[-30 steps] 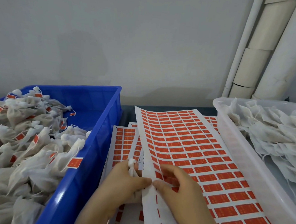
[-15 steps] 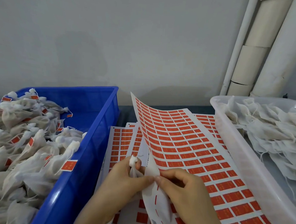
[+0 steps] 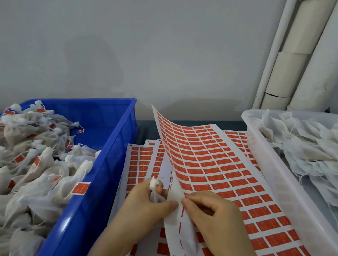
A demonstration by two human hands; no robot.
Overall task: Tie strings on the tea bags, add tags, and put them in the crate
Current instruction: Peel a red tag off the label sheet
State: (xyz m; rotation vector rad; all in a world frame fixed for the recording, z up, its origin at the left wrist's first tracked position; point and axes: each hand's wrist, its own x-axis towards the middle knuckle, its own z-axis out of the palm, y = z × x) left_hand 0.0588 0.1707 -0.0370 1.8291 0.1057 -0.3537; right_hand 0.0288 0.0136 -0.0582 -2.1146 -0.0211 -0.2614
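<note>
My left hand [image 3: 144, 205] is curled around a small white tea bag [image 3: 154, 184]. Its gathered top pokes up between my fingers, and the thumb of that hand reaches across to the near left edge of the tag sheet [image 3: 211, 167]. My right hand [image 3: 215, 217] has its fingers bent, with thumb and forefinger pinching that same edge from the other side, so the two hands meet at the sheet. I cannot tell whether a single tag is caught between those fingertips. The sheet is lifted and bowed, and its far left corner stands up off the tabletop [image 3: 145, 127]. Its face is covered in rows of orange-red tags, with a bare white strip of backing along the edge by my hands. More tag sheets [image 3: 142, 161] lie flat beneath it. To my left is the blue crate [image 3: 114, 145], heaped with tied tea bags [image 3: 29, 161] that carry orange-red tags. One tag [image 3: 81, 188] lies close to the crate's right wall. To my right is a translucent white tub [image 3: 277, 179] holding a pile of limp tea bags [image 3: 307, 148] with loose strings trailing. Behind everything is a pale wall, with white pipes [image 3: 301, 56] running up the right corner.
</note>
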